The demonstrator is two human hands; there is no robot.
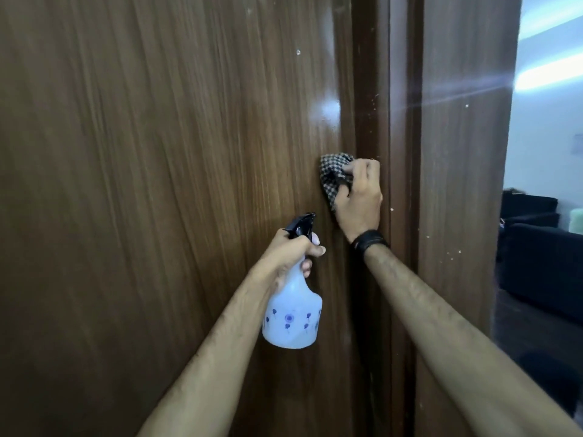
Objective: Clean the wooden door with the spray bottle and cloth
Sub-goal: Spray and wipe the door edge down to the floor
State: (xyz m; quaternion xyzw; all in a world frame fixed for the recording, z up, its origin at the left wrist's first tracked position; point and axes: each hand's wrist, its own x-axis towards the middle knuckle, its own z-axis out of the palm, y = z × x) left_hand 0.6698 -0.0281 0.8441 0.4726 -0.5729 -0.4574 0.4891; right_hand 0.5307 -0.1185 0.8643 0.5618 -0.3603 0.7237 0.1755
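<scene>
Dark sofa (541,266) in room beyond doorway.

- My left hand (288,252) is raised on an outstretched bare forearm, fingers curled tight in a grip.
- My right hand (358,197) reaches farther and higher, fingers bunched in a pinch, a dark band (370,242) circling its wrist.
</scene>
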